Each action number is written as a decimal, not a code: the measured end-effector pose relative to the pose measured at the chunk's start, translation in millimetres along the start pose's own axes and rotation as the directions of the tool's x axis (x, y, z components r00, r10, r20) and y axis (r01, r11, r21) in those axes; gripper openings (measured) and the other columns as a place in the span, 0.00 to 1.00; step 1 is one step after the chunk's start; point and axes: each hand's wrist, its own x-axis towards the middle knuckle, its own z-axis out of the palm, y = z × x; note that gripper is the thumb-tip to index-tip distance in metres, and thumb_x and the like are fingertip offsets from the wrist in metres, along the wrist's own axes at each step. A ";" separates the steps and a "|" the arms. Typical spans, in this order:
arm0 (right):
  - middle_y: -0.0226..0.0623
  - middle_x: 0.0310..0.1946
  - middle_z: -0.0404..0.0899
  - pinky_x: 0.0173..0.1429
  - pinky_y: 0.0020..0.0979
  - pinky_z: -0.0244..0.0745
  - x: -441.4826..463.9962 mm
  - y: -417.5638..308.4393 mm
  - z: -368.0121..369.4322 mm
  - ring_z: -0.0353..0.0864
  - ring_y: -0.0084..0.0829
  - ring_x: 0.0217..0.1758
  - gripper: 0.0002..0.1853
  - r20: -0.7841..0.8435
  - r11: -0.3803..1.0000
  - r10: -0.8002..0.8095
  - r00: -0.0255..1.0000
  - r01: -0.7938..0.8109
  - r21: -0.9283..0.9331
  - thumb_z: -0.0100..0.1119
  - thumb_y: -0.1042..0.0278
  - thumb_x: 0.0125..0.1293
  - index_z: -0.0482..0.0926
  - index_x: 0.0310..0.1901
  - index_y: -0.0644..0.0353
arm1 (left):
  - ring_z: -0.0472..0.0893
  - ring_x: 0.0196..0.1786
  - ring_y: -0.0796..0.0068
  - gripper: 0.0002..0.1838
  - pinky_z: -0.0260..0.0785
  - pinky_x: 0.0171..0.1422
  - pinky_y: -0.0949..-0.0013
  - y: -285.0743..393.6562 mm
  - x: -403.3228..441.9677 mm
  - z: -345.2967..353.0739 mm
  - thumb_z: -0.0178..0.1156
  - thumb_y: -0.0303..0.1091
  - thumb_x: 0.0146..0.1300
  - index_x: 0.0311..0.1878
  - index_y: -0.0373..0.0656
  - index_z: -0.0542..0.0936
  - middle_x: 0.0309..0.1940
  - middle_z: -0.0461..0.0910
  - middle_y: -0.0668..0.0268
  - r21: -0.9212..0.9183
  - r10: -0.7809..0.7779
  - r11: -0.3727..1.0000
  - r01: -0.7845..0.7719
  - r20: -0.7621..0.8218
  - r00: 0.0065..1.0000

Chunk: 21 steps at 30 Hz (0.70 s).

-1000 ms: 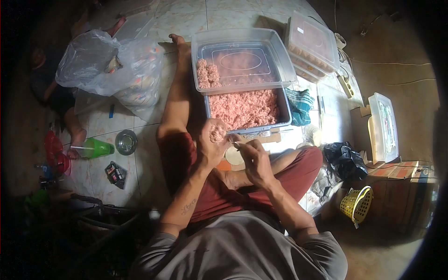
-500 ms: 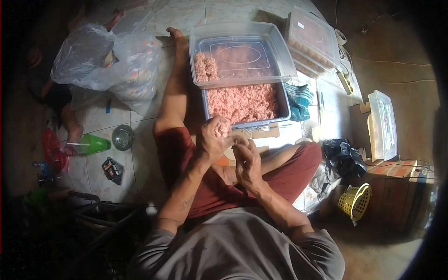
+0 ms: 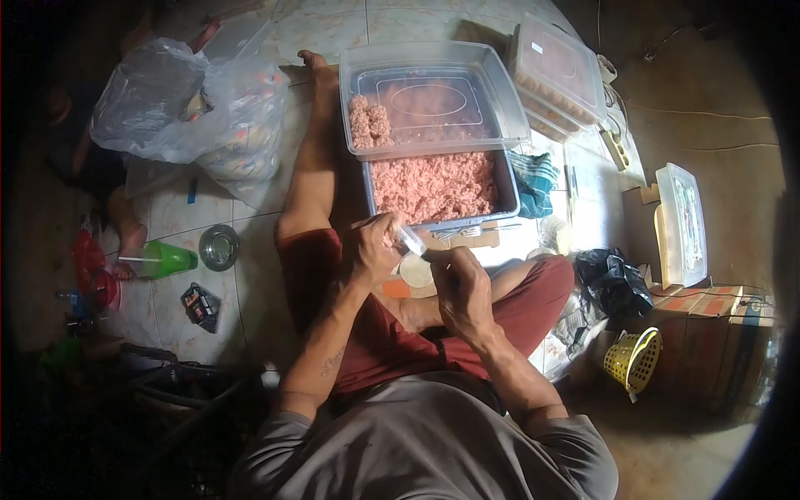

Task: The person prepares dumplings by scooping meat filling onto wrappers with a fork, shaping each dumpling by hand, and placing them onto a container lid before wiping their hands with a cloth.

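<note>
My left hand [image 3: 377,250] is closed around a lump of pink, crumbly mince [image 3: 389,240], mostly hidden by the fingers. A shiny spoon-like tool [image 3: 410,241] touches or lies right beside that lump; its handle end is in the closed fingers of my right hand [image 3: 463,287]. Just beyond both hands stands a blue-grey tub [image 3: 514,196] filled with pink mince [image 3: 433,183]. Across the tub's far part rests a clear plastic container [image 3: 492,108], with a few shaped lumps of the mince [image 3: 369,122] in its left corner.
Stacked lidded containers [image 3: 557,71] and a green cloth [image 3: 534,179] are at the back right. A large plastic bag [image 3: 242,125], a green cup [image 3: 171,258] and a glass ashtray [image 3: 219,247] are on the left. A yellow basket [image 3: 632,362] and black bag [image 3: 612,279] lie right.
My right hand has moved slightly right and downward, and the tool's shiny end now shows at the left hand. The left fingers cover more of the lump.
</note>
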 end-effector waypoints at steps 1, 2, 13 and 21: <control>0.52 0.36 0.79 0.41 0.39 0.76 0.4 2.0 4.0 0.81 0.48 0.37 0.10 0.000 1.000 -0.001 1.000 0.001 -0.001 0.56 0.85 0.67 0.81 0.48 0.67 | 0.82 0.37 0.82 0.21 0.75 0.39 0.70 -7.6 -2.0 2.1 0.82 0.37 0.51 0.42 0.39 0.82 0.32 0.84 0.66 0.090 -0.065 0.994 0.061 0.041 0.997; 0.49 0.35 0.79 0.40 0.37 0.75 0.8 3.7 7.7 0.80 0.42 0.35 0.10 -0.097 0.996 0.018 0.995 -0.009 0.092 0.56 0.84 0.68 0.81 0.49 0.67 | 0.82 0.37 0.82 0.21 0.75 0.39 0.70 -15.3 -4.6 3.4 0.82 0.37 0.51 0.42 0.39 0.82 0.32 0.84 0.66 0.089 -0.065 0.994 0.061 0.039 0.997; 0.32 0.27 0.71 0.26 0.29 0.66 -25.3 43.1 0.3 0.71 0.27 0.25 0.04 0.246 0.520 0.600 0.761 -0.605 0.603 0.55 0.72 0.75 0.71 0.47 0.60 | 0.79 0.33 0.78 0.22 0.74 0.41 0.68 8.3 -13.8 -18.3 0.83 0.43 0.49 0.35 0.41 0.80 0.28 0.81 0.67 -0.318 -0.151 0.925 0.209 0.197 0.969; 0.51 0.36 0.77 0.44 0.46 0.73 4.1 -23.8 -46.5 0.77 0.53 0.39 0.08 0.204 0.985 0.140 0.969 -0.115 -0.131 0.54 0.81 0.67 0.82 0.44 0.66 | 0.86 0.35 0.50 0.18 0.75 0.37 0.56 23.5 5.6 -18.3 0.78 0.36 0.52 0.40 0.38 0.82 0.30 0.84 0.52 -0.075 -0.088 0.992 0.106 0.206 0.975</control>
